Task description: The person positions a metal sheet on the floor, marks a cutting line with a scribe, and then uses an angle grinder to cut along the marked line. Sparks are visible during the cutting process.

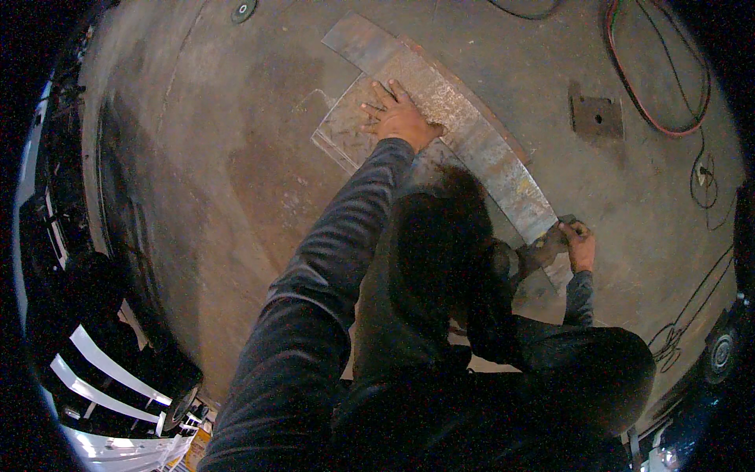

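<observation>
My left hand (pixel 397 114) lies with fingers spread on a rusty metal plate (pixel 338 130), near a long, flat steel strip (pixel 495 177) that runs diagonally down to the right across the plate and the concrete floor. At the strip’s lower right end, my right hand (pixel 578 244) has its fingers bent and closed at the corner; shadow hides whether it holds anything else there. More metal shows under the strip along its right edge and beyond its upper end. My head’s shadow darkens the area below my left hand.
A square metal plate with a hole (pixel 590 118) lies at upper right, beside looped cables (pixel 661 126). More cords (pixel 672 346) lie at lower right near a wheel (pixel 720 354). A grinding disc (pixel 244 9) lies at the top. White vehicle parts (pixel 110 370) line the left side.
</observation>
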The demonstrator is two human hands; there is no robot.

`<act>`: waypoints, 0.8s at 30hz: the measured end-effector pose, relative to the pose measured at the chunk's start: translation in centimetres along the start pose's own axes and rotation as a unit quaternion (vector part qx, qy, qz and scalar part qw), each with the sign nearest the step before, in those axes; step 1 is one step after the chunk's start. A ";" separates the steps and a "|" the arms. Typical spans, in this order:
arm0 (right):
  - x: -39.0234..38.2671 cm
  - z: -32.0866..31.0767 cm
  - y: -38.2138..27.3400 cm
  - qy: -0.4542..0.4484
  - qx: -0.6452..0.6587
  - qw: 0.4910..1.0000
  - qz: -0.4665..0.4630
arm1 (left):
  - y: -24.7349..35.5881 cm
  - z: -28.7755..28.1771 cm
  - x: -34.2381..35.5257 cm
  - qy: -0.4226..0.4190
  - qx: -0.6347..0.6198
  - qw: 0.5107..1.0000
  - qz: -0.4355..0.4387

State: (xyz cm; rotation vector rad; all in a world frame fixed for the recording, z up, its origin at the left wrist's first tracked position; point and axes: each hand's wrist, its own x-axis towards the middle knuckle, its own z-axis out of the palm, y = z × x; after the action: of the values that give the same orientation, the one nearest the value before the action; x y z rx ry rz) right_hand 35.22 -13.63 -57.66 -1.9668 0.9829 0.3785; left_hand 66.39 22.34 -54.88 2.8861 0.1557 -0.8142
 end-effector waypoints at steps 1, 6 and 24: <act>-0.1 0.0 -0.4 0.002 -0.011 1.000 -0.006 | 0.0 0.0 0.0 0.002 0.001 1.000 -0.001; 0.1 -0.3 0.0 -0.016 0.008 1.000 0.020 | 0.0 0.4 0.1 0.011 -0.001 1.000 0.001; -0.3 -1.9 -0.3 0.115 -0.148 0.982 -0.026 | 0.0 -1.1 -1.1 0.006 -0.020 1.000 0.000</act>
State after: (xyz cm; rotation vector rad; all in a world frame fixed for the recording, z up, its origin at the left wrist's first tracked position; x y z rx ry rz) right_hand 35.03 -14.94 -56.20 -2.3423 1.0661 0.2839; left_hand 66.02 22.42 -53.41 2.8549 0.1719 -0.7854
